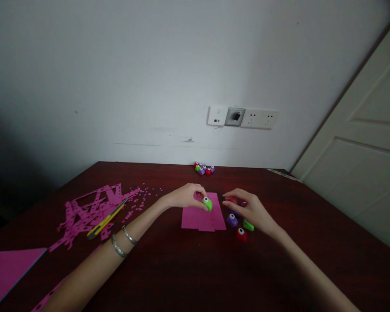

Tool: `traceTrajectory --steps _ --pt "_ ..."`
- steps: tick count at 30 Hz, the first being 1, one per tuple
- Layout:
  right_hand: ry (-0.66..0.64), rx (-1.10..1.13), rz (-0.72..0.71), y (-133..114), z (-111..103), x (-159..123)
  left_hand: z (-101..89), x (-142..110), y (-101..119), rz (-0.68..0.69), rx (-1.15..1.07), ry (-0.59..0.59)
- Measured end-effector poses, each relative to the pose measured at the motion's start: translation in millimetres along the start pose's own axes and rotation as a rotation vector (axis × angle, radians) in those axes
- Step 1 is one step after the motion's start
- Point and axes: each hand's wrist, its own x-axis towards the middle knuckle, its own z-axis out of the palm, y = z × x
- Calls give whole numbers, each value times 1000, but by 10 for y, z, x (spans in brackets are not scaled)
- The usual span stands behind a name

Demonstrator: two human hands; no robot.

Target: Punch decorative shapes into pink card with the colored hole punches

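Left hand (187, 196) has a green eyed figure (208, 204) pinched between thumb and fingertips, eye uncovered; a light grip, which would suit something so small and rounded. Directly below that hand, pink paper (206, 221) lies on the dark counter (182, 277), pieces overlapping. Right hand (251, 209), just across from the left, has thumb and fingers curved with tips apart; red shows in the gap, but cannot tell whether it is gripped or lies beyond. Near side of the right hand: purple figure (232, 220), green piece (248, 225), red figure (241, 235), loosely grouped, probably for easy reach. Beyond both hands, by the wall, a tight cluster of similar figures (204, 169), apparently kept apart from the loose ones. Left of the left hand, a yellow knife (107, 219) rests against cut pink scraps (81, 214), likely pushed aside for working room.
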Motion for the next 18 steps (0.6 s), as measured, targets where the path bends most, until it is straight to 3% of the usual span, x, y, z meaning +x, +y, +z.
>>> traceTrajectory --steps 4,18 --pt "-76 25 -59 -230 210 91 7 -13 51 -20 28 -41" --pt "-163 19 0 -263 330 153 51 10 -38 -20 -14 -71"
